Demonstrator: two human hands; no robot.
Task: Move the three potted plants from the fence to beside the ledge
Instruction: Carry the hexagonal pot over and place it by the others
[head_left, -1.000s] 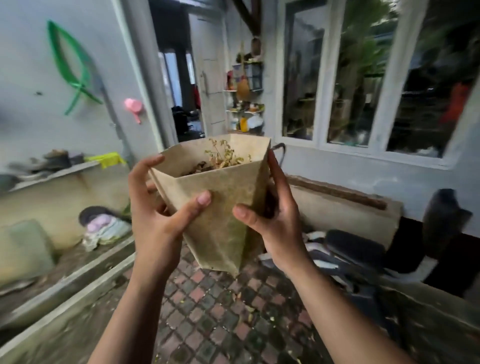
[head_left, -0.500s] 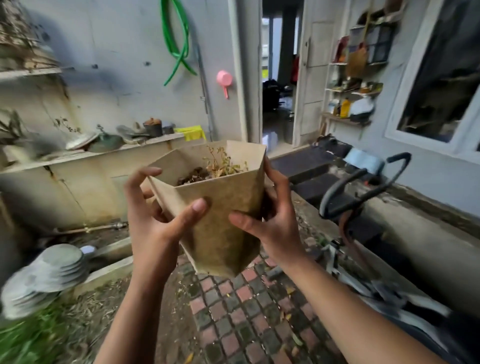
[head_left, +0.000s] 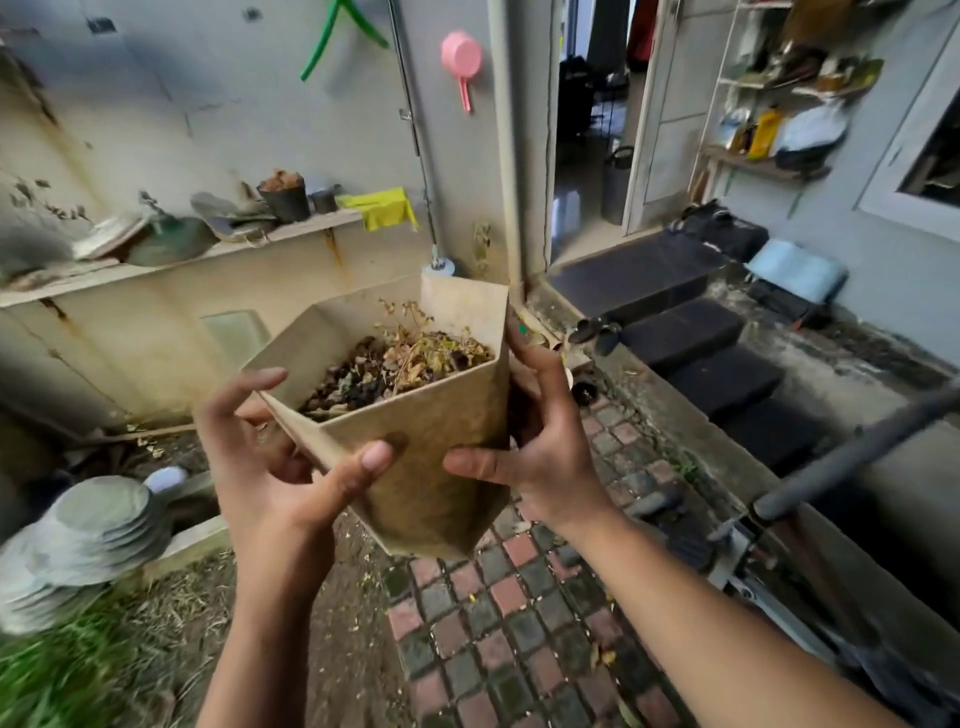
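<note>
I hold a tan, angular potted plant (head_left: 431, 457) in mid-air at chest height, over the edge of the brick paving. It tapers toward the bottom and holds dark soil with a dried, yellowish plant (head_left: 415, 353). My left hand (head_left: 275, 467) grips its left side, thumb across the front face. On the right side my right hand (head_left: 535, 441) clasps it, thumb on the front. A long concrete ledge (head_left: 182, 265) runs along the wall behind, at the left. No other potted plants from the task are visible, nor is the fence.
The ledge carries a black pot (head_left: 284, 200), a yellow cloth (head_left: 387, 208) and clutter. A stack of grey discs (head_left: 88, 540) sits low left by the grass. Red and grey pavers (head_left: 519, 623) lie below. Dark mats (head_left: 691, 332) and sandals lead to an open doorway (head_left: 592, 130). A bicycle handlebar (head_left: 857, 452) juts in at right.
The view has swung left and tilted down; the windows left the frame and the ledge and doorway came closer. Both hands keep the same grip, and the pot now sits lower, showing its soil.
</note>
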